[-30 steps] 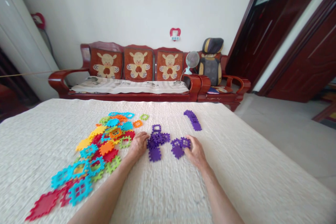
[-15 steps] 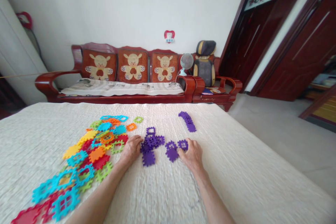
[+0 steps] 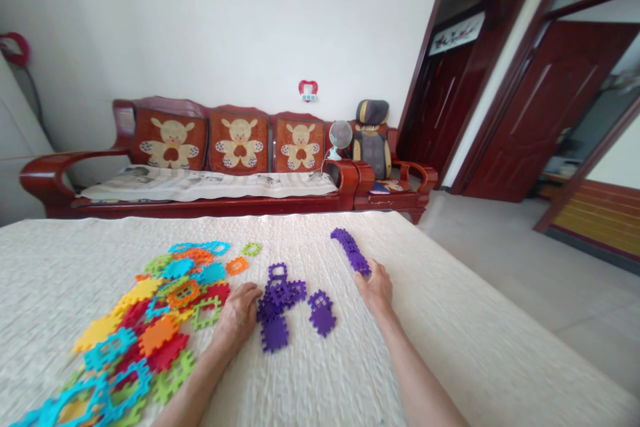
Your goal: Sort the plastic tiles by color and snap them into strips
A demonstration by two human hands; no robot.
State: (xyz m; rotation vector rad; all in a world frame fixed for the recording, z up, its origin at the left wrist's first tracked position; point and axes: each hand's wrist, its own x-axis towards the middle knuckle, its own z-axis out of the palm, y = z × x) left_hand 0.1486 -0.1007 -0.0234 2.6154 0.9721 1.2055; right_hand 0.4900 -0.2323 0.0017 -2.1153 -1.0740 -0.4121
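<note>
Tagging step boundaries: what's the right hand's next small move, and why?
Probably let go at the near end of the purple row: the right hand has thumb and fingers about the end piece, which already looks in line with the row. Two loose purple pieces lie apart, right of the purple pile.

I log, all purple and tooth-edged: one overlapping row [image 3: 349,251], slanting, nearest the table's [image 3: 470,320] far edge; one jumbled pile [image 3: 275,332], solid and open-centred, farthest from its right edge; one flat pair [image 3: 323,321], windowed and solid, between.
</note>
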